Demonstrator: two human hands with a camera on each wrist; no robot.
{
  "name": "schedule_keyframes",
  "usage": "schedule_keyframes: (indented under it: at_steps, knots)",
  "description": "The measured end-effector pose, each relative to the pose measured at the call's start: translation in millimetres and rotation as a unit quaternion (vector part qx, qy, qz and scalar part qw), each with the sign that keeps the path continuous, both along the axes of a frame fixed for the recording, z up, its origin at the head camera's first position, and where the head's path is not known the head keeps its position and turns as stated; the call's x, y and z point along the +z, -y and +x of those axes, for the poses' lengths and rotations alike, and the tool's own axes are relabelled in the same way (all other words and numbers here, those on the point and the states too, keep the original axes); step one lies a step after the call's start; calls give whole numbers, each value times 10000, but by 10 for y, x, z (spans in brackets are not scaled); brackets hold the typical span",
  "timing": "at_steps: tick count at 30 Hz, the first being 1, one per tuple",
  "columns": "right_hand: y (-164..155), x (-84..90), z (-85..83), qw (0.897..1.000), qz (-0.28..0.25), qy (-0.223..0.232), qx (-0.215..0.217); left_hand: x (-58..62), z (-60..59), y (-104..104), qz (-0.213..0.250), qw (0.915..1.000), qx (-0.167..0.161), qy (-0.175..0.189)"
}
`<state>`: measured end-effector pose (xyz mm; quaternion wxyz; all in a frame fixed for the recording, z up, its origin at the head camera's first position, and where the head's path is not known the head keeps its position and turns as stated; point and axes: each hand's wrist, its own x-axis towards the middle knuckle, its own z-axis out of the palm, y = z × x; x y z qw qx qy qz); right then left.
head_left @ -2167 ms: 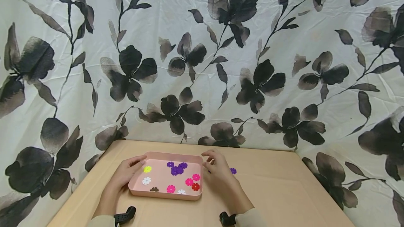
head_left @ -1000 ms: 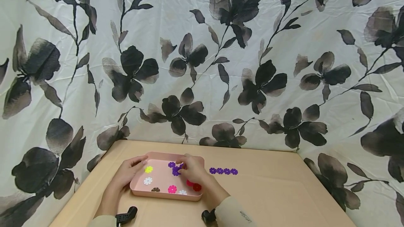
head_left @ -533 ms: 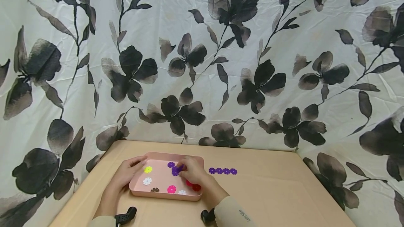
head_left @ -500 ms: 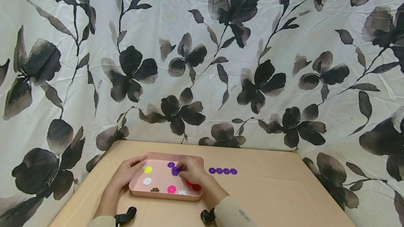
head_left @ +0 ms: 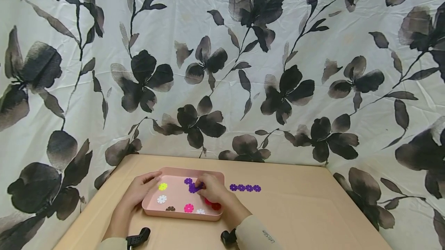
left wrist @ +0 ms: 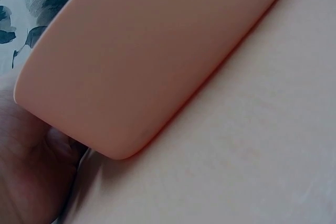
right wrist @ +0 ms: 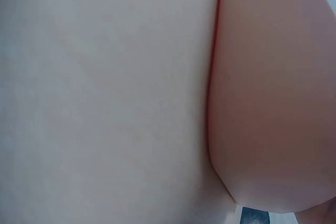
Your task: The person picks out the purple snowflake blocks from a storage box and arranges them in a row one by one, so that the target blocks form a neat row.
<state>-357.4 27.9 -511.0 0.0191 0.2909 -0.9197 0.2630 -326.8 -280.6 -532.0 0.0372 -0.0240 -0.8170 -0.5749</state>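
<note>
The left hand (head_left: 139, 190) rests against the left end of the pink tray (head_left: 180, 214), thumb over the far left rim and fingers curled round the tray's wall; the left wrist view shows the palm touching the tray's outer corner (left wrist: 131, 72) on the table (left wrist: 252, 150). The tray stands on the tan table (head_left: 295, 219), near its left half. Inside the tray, from left to right: a yellow flower disc (head_left: 162, 186), a white flower disc (head_left: 161, 199), a brown flower disc (head_left: 170, 208), a pink flower disc (head_left: 189, 208), a second white disc (head_left: 200, 211) at the near wall, and a cluster of purple flower discs (head_left: 191, 185) toward the far wall. The right hand (head_left: 211, 190) reaches into the tray from the near right; its fingertips (head_left: 199, 184) pinch one disc of the purple cluster. Red discs (head_left: 216, 206) lie partly hidden under this hand. To the right of the tray, a row of four purple discs (head_left: 245, 187) lies on the table, edge to edge
</note>
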Motion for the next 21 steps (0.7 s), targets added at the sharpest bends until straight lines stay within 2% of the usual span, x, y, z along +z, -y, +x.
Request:
schedule_keyframes:
  at_steps: [9, 21]
  knots:
    - [-9, 17, -12, 9999, -15, 172, 0, -15, -28, -1, 5, 10000, -51, -44]
    - [-10, 29, 1, 9981, -458, 396, 66, -6, -37, 15, 56, 9999, -82, 40]
